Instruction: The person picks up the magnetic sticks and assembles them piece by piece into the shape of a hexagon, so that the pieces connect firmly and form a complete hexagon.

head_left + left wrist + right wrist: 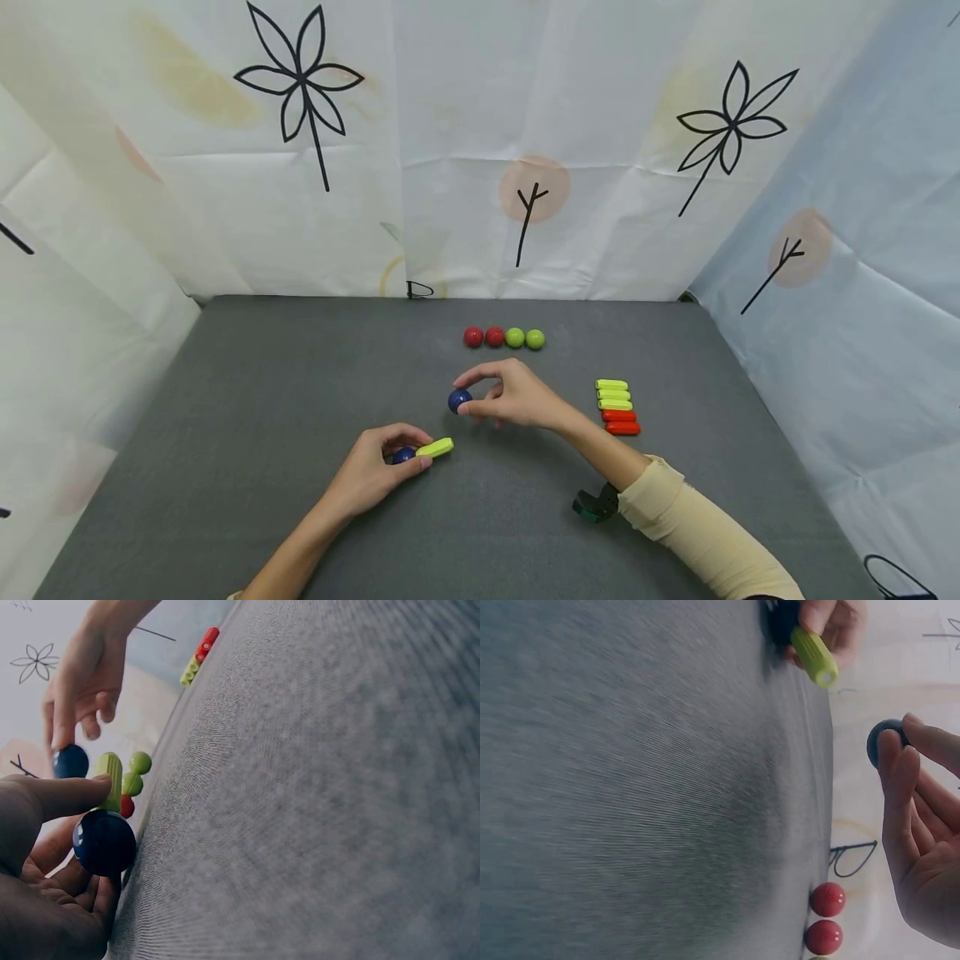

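My left hand [372,471] pinches a short yellow-green ribbed rod [436,447] between thumb and fingers, close to the tabletop. Against the near end of that rod sits a dark blue ball [104,843], partly hidden by the hand in the head view; whether they are fastened together I cannot tell. Up and to the right, my right hand [522,395] holds a second dark blue ball [459,401] in its fingertips, raised off the table. A gap separates this ball from the rod's free end. The rod's free end shows a pale round spot in the right wrist view.
On the grey table [300,358], two red balls [483,337] and two green balls [525,338] line up at the back. To the right lies a column of yellow-green rods [613,395] and red rods [621,422]. Patterned white cloth [450,125] surrounds the table.
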Tool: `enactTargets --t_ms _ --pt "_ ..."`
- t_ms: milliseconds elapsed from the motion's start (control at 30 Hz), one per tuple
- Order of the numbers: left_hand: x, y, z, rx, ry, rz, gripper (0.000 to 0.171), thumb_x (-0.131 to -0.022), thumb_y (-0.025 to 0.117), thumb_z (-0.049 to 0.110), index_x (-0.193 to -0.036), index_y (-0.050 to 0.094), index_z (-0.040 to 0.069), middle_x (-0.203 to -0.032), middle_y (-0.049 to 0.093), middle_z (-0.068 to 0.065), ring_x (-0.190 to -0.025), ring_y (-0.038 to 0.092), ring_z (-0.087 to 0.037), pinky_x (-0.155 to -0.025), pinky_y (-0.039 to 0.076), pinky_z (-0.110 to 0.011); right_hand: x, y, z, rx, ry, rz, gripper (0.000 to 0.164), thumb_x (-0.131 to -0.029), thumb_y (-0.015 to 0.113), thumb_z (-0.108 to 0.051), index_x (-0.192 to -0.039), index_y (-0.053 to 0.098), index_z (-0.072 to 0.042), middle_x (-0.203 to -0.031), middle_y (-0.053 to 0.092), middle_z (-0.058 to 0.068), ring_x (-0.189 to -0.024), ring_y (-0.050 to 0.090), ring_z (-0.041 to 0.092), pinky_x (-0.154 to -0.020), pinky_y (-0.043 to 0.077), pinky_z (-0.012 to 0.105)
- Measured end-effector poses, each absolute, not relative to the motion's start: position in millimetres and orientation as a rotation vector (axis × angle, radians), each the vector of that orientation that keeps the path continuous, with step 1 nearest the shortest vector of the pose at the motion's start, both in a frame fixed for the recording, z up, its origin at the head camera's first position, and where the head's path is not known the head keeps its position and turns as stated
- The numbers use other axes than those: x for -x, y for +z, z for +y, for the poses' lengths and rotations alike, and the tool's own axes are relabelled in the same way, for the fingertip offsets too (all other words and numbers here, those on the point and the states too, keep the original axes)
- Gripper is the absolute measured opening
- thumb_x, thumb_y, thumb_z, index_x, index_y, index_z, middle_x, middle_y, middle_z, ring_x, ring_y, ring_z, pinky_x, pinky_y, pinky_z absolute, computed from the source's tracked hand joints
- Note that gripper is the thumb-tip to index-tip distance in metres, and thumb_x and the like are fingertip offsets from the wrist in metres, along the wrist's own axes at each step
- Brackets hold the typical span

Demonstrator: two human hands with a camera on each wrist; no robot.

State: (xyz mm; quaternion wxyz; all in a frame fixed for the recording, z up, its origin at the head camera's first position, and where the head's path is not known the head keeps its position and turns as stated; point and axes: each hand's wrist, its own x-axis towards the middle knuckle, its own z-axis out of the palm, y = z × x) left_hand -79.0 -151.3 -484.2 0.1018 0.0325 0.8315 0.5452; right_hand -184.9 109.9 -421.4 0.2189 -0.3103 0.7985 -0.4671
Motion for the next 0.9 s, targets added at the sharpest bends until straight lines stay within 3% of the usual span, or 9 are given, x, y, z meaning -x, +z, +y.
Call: enactTargets --t_ms 167,467,700,900 --pt "78.8 -483.5 -150.5 -0.101 1.606 2.457 0.020 -0.094 0.086 0.019 -0.113 0.079 0.016 -0.114 0.079 -0.003 -0.100 0.070 -0.015 -0.088 0.056 -0.023 170.9 -428.1 116.5 0.851 -1.272 2.155 0.032 -0.098 0.082 -0.015 -0.128 0.076 -0.006 -0.125 0.078 0.016 -0.081 0.079 0.044 -0.064 0.064 0.037" --pt "80.0 -483.8 -148.9 -0.069 1.616 2.459 0.019 -0.094 0.087 0.017 -0.112 0.079 0.017 -0.112 0.079 -0.001 -0.100 0.069 -0.013 -0.089 0.056 -0.023 159.4 -439.3 115.5 0.853 -1.238 2.124 0.033 -0.098 0.082 -0.013 -0.129 0.075 -0.007 -0.123 0.080 0.015 -0.090 0.082 0.036 -0.063 0.056 0.021" --pt "79.5 -482.6 -145.6 -0.052 1.605 2.471 0.021 -0.093 0.087 0.017 -0.112 0.078 0.017 -0.110 0.079 0.000 -0.098 0.069 -0.012 -0.089 0.055 -0.024 156.0 -441.1 113.8 0.829 -1.272 2.107 0.033 -0.097 0.083 -0.013 -0.128 0.076 -0.005 -0.126 0.079 0.014 -0.093 0.083 0.032 -0.070 0.061 0.022" --pt "80.7 -483.0 -140.9 -0.197 1.642 2.457 0.028 -0.095 0.086 0.024 -0.119 0.076 0.013 -0.111 0.080 -0.003 -0.094 0.073 -0.011 -0.087 0.055 -0.024 153.2 -440.3 112.5 0.826 -1.272 2.107 0.034 -0.097 0.083 -0.014 -0.129 0.075 -0.004 -0.126 0.078 0.014 -0.092 0.084 0.030 -0.071 0.061 0.021"
